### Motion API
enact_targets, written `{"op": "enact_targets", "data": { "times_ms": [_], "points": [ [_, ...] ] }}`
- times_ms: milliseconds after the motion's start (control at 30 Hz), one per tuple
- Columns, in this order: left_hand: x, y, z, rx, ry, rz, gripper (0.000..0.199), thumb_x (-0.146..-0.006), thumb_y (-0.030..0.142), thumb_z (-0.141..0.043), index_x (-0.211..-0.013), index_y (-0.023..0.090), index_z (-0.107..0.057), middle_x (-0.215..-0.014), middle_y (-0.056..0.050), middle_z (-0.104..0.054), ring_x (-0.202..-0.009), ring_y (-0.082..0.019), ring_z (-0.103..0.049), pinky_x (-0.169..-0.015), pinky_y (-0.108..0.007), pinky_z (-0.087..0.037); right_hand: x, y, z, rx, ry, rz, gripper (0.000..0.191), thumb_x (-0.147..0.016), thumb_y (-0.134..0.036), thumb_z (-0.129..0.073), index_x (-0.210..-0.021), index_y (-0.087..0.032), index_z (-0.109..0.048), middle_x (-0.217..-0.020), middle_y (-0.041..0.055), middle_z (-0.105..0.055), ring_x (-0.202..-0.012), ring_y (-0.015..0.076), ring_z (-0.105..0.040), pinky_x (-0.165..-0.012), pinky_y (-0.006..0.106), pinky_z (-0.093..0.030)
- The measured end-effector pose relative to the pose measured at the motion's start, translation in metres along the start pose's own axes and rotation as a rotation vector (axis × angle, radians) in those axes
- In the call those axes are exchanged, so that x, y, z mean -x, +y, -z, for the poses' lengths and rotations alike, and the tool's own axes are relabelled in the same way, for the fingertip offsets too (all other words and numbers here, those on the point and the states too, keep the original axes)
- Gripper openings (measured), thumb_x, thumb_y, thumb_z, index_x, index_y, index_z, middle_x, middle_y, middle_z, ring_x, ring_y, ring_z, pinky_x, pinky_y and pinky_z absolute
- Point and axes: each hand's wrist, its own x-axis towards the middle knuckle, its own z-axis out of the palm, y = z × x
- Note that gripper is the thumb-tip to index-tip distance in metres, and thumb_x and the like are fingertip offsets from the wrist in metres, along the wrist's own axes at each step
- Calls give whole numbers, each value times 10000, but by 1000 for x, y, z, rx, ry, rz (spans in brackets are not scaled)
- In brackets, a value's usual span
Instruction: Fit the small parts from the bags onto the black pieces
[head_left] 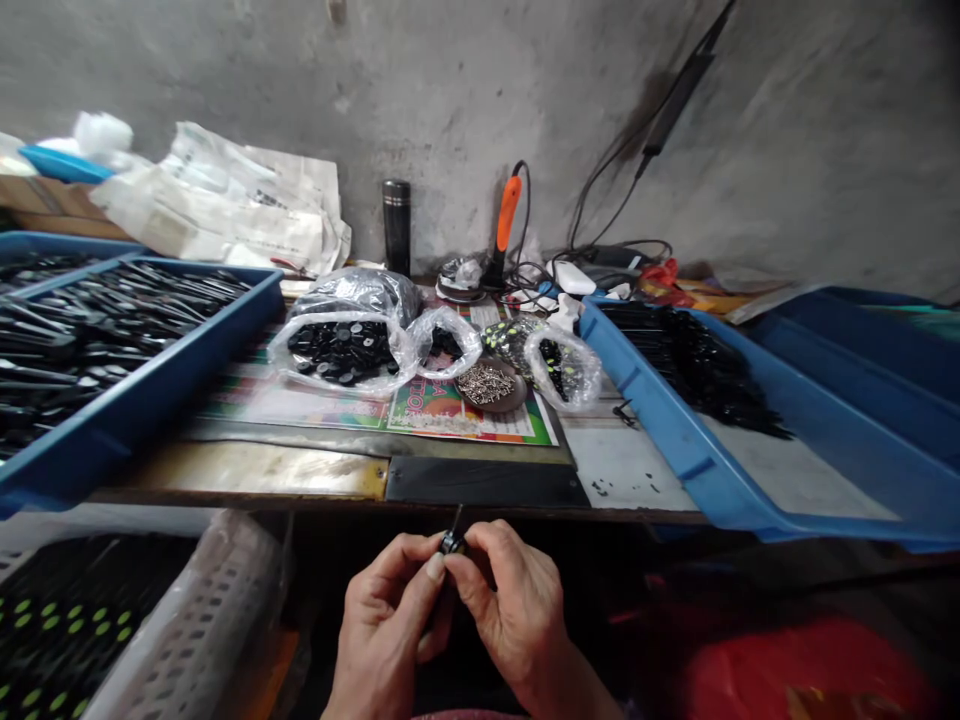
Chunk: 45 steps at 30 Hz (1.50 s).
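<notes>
My left hand (386,620) and my right hand (510,610) meet below the table's front edge. Their fingertips pinch a small black plastic part (451,543) with a thin dark stem rising from it. Much of the part is hidden by my fingers. Beyond the edge, a clear plastic bag of black round pieces (343,351) lies on a printed paper sheet (465,415). A shallow dish of small screws (486,385) sits next to it.
Blue trays of long black parts stand left (142,360) and right (675,420) on the table. A white perforated basket (202,620) is at lower left, and a red bag (802,670) at lower right. An orange-handled soldering iron (508,213) and cables lie against the wall.
</notes>
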Motion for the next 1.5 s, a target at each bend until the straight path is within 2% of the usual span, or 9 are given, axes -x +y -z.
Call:
{"op": "enact_targets", "data": {
  "times_ms": [167,367,567,700,833,1033,1167,1333,1500],
  "points": [
    [-2,1,-1,2,7,9,297,-747,429,-807,-814,163,-691,-509,68,-454,-426,-38,-358,-408,-138,-259,1,5,-3,-66,-26,-43,264,-1062,-342,-428,-876,-180,-524,-663,-5,-548,-540,126,-560,-523,222,-423],
    [-2,1,-1,17,15,10,316,-721,439,-823,-794,155,-704,-572,38,-524,-410,-29,-358,-394,-149,-258,4,2,1,-323,-69,-252,421,-1014,-525,-473,-1293,-214,-424,-751,-42,-561,-563,105,-593,-547,177,-493],
    [-1,3,-5,8,7,8,340,-721,463,-816,-791,145,-718,-509,57,-468,-413,-30,-328,-399,-151,-250,-5,-4,-2,-419,-119,-377,339,-1008,-378,-494,-1297,-225,-404,-718,-69,-517,-533,93,-562,-532,162,-483],
    [0,4,-5,-5,20,-3,326,-708,440,-830,-795,144,-726,-607,3,-601,-411,-25,-371,-390,-150,-251,-6,-2,-1,-527,-111,-473,317,-1013,-359,-461,-1292,-225,-389,-752,-62,-512,-567,96,-585,-556,171,-499],
    [0,3,-3,-10,11,7,360,-698,472,-830,-804,142,-734,-516,44,-507,-406,-29,-355,-390,-147,-259,-4,-5,3,-492,-194,-466,452,-963,-377,-542,-1353,-226,-370,-840,-33,-557,-641,116,-620,-593,192,-526],
    [0,4,-5,-38,4,-9,337,-707,450,-829,-802,140,-733,-629,-14,-630,-420,-31,-392,-392,-149,-267,-10,-6,7,-442,-102,-486,325,-1002,-325,-429,-1304,-210,-390,-820,-35,-520,-577,98,-572,-557,185,-511],
    [0,7,-4,-56,0,-13,358,-709,475,-820,-795,138,-737,-510,40,-507,-405,-33,-361,-392,-150,-264,-7,-7,6,-415,-204,-470,411,-973,-330,-485,-1354,-217,-379,-896,-6,-550,-644,117,-609,-578,202,-532],
    [0,9,-4,-75,9,-13,355,-697,468,-830,-786,137,-737,-623,-14,-620,-415,-31,-389,-387,-150,-262,-9,-5,8,-378,-124,-470,357,-1004,-330,-416,-1339,-211,-378,-893,-5,-538,-599,107,-576,-576,208,-520],
    [0,8,-4,-64,-14,-17,367,-698,483,-828,-772,137,-732,-514,41,-513,-408,-30,-360,-395,-139,-265,-8,-6,7,-336,-189,-436,399,-983,-347,-468,-1358,-230,-401,-933,9,-575,-691,136,-622,-650,237,-543]
  ]
}}
